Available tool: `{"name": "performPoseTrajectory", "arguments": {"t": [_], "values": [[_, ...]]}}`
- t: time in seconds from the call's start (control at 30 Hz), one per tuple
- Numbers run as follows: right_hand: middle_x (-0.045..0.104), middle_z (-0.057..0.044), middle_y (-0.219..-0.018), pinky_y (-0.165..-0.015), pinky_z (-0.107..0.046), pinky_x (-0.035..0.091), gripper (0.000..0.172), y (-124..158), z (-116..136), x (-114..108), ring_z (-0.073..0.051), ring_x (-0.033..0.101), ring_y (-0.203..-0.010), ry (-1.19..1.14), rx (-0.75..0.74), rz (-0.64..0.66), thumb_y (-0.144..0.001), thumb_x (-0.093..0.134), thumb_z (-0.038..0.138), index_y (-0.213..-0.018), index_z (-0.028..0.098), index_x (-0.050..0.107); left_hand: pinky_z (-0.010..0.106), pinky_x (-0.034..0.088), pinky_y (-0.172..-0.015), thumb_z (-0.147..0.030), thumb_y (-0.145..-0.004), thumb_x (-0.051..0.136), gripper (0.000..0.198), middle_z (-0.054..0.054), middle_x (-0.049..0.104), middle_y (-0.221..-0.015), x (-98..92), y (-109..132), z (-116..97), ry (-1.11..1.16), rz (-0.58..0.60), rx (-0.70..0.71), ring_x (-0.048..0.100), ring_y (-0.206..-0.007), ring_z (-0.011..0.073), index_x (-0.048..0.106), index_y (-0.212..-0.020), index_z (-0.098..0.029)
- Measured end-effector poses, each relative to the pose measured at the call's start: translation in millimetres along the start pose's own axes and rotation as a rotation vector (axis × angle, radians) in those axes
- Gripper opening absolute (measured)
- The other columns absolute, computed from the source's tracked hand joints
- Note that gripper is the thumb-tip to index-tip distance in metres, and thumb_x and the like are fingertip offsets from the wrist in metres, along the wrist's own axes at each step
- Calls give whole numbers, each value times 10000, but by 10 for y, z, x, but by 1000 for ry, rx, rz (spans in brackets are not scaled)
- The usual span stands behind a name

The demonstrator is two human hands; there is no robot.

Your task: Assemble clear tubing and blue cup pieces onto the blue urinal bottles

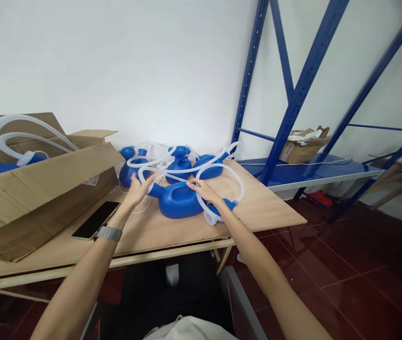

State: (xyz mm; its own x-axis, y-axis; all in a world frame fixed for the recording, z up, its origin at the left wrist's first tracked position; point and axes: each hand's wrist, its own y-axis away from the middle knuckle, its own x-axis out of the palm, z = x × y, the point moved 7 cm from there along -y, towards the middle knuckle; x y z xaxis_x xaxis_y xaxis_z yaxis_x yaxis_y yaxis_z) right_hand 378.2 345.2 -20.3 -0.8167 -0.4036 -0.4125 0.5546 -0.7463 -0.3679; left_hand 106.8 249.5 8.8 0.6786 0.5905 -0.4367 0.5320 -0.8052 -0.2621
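Note:
A blue plastic urinal bottle (180, 203) with a moulded handle lies on its side at the table's front, its neck pointing left. At that neck, where a clear white tube (140, 174) joins it, my left hand (138, 190) curls around the tube's end. Over the bottle's right end, the fingers of my right hand (203, 190) close on a length of the same tubing. The tube loops to the right, round a smaller blue bottle (224, 206) beside my right wrist. My palms hide part of both grips.
More blue bottles (179, 165) with tangled tubes stand against the wall. An open cardboard box (52, 189) holding bottles and tubes is on the left, with a phone (96, 220) beside it. Blue metal shelving (293, 174) rises at the right, carrying a paper-filled carton (303, 145).

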Motion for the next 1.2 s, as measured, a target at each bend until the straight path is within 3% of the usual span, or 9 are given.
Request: {"name": "performPoseTrajectory", "arguments": {"t": [0.1,0.2,0.3,0.53,0.63,0.83,0.97,1.07,1.2], "values": [[569,11,-836,-851,-315,416,451,-52,-56,8,-210,546,-877,-45,7,21,-910,605,660,-849,213,603,592,294,-1254,-651,-776,738,1062,256,372,-1667,-141,-35,-337,-206,-170,310,332,-1553,432,348,-1619,-134],[555,14,-814,-822,-308,407,460,-85,-103,0,-206,535,-855,-61,16,16,-886,618,670,-823,214,594,555,331,-1226,-616,-943,492,527,156,697,-1368,104,-92,-550,-360,85,478,523,-1390,382,767,-1123,-204],[537,17,-809,-809,-303,404,467,-87,-113,-8,-201,530,-842,-58,32,9,-862,632,677,-809,215,586,502,396,-1154,-611,-899,504,500,102,790,-881,334,-144,-542,-439,330,449,664,-1076,337,719,-671,-222],[591,-3,-852,-902,-335,469,490,-64,-82,7,-225,583,-902,-60,52,38,-854,636,704,-859,214,622,432,421,-1106,-449,-801,567,264,80,786,-862,366,-119,-487,-462,330,483,687,-993,304,691,-693,-242],[632,-57,-1069,-1061,-409,463,554,-64,-157,-8,-283,603,-1132,-25,98,10,-837,645,731,-1029,211,674,417,448,-1074,-435,-788,580,230,83,781,-854,352,-96,-483,-470,323,465,693,-993,310,673,-691,-248],[284,-203,-1627,-1288,-554,241,902,-58,-54,-429,-394,186,-1604,191,94,-516,-747,820,688,-1466,207,565,373,528,-868,-413,-762,630,183,79,776,-896,270,-68,-437,-428,275,396,701,-961,304,641,-830,-244],[648,-141,-1379,-1218,-425,386,450,-312,371,-73,-302,564,-1392,239,-198,-194,-929,709,563,-1215,219,753,373,517,-846,-416,-766,629,186,63,755,-874,273,-54,-443,-396,276,420,694,-936,292,575,-839,-253],[779,-81,-1193,-1053,-383,511,389,-479,437,322,-274,717,-1140,249,-136,92,-949,688,559,-1149,241,787,379,500,-853,-432,-764,617,206,62,745,-873,299,-50,-471,-411,289,463,681,-914,286,529,-828,-257],[810,-59,-1142,-923,-325,525,455,-572,374,495,-304,732,-1091,404,6,147,-831,789,639,-1093,267,814,373,492,-831,-441,-760,612,218,66,748,-887,306,-62,-458,-450,281,444,674,-929,294,515,-832,-260]]}}
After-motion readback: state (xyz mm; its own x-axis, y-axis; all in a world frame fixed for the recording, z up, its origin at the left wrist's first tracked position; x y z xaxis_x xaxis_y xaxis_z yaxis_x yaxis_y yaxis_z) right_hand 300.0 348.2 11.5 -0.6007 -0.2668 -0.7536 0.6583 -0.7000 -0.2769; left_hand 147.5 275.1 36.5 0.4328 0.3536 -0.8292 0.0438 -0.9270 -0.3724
